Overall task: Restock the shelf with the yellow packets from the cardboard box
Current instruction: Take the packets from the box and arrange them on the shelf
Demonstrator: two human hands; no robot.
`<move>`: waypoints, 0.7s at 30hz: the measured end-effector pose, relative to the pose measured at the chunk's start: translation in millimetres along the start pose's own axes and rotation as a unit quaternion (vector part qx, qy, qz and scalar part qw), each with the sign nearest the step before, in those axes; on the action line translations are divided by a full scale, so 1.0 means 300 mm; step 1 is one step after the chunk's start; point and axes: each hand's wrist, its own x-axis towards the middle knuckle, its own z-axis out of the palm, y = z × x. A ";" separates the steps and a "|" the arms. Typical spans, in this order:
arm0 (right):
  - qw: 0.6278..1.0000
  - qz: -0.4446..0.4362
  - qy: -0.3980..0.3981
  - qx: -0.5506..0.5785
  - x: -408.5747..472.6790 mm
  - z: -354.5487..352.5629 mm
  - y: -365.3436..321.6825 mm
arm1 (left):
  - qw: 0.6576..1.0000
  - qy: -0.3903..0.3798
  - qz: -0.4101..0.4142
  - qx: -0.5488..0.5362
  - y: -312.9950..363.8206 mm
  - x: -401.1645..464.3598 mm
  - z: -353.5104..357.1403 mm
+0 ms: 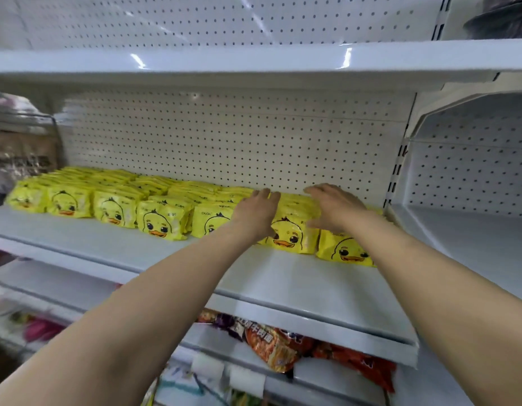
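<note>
Yellow packets printed with a duck face stand in several rows across the white middle shelf, reaching back to the pegboard. My left hand lies with straight fingers against the left side of one row of packets. My right hand rests with straight fingers on top of that same row, near its right side. Another packet row stands at the far right, partly hidden by my right forearm. The cardboard box is out of view.
The shelf above is bare and overhangs the packets. A second shelving bay joins on the right. Red and orange noodle packs lie on the shelf below. Blurred goods sit at the far left.
</note>
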 end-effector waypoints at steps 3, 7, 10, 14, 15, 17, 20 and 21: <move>0.999 -0.046 0.018 0.023 0.048 -0.020 -0.124 | 0.999 0.002 -0.053 -0.007 -0.114 -0.078 -0.029; 0.993 -0.110 0.028 0.042 0.113 -0.027 -0.314 | 0.992 0.013 -0.123 0.014 -0.294 -0.214 -0.065; 0.985 -0.156 0.034 0.060 0.149 -0.027 -0.480 | 0.981 0.021 -0.189 0.031 -0.436 -0.335 -0.089; 0.971 -0.225 0.035 0.080 0.186 -0.020 -0.727 | 0.963 0.013 -0.263 0.061 -0.615 -0.504 -0.125; 0.966 -0.241 0.033 0.083 0.195 -0.017 -0.791 | 0.958 0.011 -0.279 0.067 -0.657 -0.546 -0.134; 0.958 -0.272 0.029 0.090 0.210 -0.009 -0.918 | 0.948 0.009 -0.310 0.076 -0.738 -0.630 -0.148; 0.945 -0.313 0.019 0.096 0.228 -0.004 -1.114 | 0.931 0.014 -0.353 0.089 -0.856 -0.759 -0.161; 0.940 -0.326 0.017 0.097 0.232 -0.007 -1.181 | 0.925 0.018 -0.367 0.095 -0.895 -0.803 -0.164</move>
